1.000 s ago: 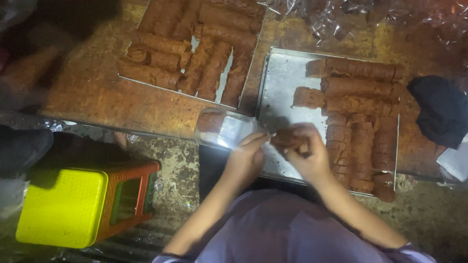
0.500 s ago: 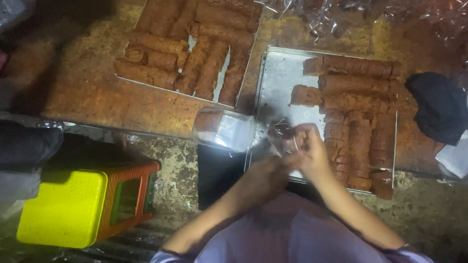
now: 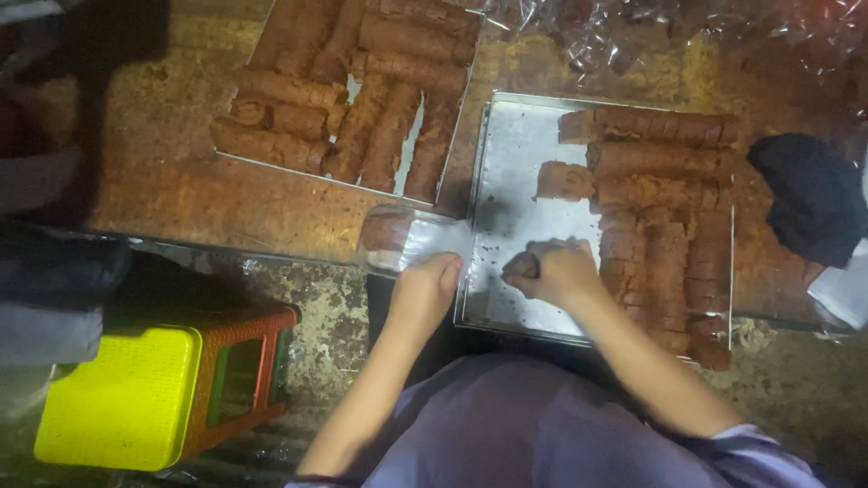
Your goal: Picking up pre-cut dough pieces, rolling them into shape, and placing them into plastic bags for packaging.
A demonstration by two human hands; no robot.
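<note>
We see one clear plastic wrapper (image 3: pixel 411 237) with a brown roll inside, lying at the surface edge by our left hand (image 3: pixel 425 289). Crinkled clear plastic bags (image 3: pixel 687 32) lie along the far edge.

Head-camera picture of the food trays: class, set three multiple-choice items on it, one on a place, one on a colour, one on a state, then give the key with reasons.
1. Where does the dark cloth lie?
A. right of the right tray
B. on the stool
C. inside the left tray

2. What colour is the top of the plastic stool?
A. blue
B. yellow
C. white

3. What is the right hand doing?
A. resting flat and empty
B. gripping the stool
C. holding a brown piece

Key: 1 A, the cloth sits past the right tray on its right side. 2 B, the stool's seat is yellow with an orange frame. 3 C, its fingers close on a brown piece over the tray, while the left hand holds a clear bag.
</note>
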